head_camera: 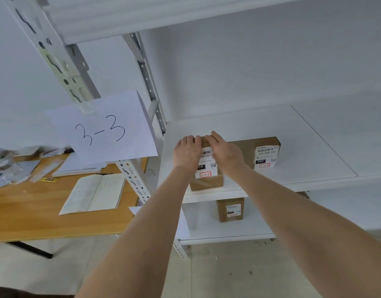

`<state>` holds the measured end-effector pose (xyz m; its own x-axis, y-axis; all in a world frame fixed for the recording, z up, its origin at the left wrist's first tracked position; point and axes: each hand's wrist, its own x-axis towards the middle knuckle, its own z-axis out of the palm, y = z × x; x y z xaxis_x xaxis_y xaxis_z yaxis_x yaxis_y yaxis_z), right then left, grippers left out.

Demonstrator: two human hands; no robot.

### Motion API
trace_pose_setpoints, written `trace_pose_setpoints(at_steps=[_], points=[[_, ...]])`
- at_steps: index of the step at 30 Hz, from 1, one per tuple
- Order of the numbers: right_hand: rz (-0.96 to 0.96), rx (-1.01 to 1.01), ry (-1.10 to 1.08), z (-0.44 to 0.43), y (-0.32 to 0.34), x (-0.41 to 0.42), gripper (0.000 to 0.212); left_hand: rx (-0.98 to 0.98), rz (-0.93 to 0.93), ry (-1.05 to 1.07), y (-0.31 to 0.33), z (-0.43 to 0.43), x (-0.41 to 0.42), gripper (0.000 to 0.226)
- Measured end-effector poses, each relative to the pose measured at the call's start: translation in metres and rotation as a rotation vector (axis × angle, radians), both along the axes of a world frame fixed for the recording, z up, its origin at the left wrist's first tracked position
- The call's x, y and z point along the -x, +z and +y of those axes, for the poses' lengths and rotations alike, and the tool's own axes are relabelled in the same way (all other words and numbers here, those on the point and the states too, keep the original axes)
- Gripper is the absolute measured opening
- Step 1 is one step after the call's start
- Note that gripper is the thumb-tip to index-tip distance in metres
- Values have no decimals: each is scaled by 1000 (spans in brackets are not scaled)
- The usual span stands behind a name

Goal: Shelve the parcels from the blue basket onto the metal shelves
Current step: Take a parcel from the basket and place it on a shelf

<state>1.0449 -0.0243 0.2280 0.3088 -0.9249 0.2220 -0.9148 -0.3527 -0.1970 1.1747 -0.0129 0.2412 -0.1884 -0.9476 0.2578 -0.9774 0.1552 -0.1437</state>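
A small brown parcel (206, 183) with a white shipping label stands near the front left of the white metal shelf (310, 151). My left hand (187, 154) grips its left top side, fingers curled over the top edge. My right hand (226, 151) rests on its top right, fingers laid fairly straight across the box. A second labelled brown parcel (248, 150) sits just right of it, behind my right hand. A third parcel (230, 210) stands on the shelf below. The blue basket is out of view.
A paper sign reading 3-3 (103, 130) hangs on the shelf's left upright (56, 59). Left of the rack, a wooden table (30, 216) carries an open notebook (95, 193) and loose papers. The shelf board right of the parcels is bare white.
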Motion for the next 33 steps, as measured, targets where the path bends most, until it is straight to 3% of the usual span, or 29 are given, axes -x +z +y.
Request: trace_pose_setpoints(at_steps=[15,33], points=[[-56,21,-42,-24,-1,-4,46,-10,17,27,-1,-31,2,55],[-59,23,-82,-43,-5,-4,57,-16,14,23,-3,-53,2,57]])
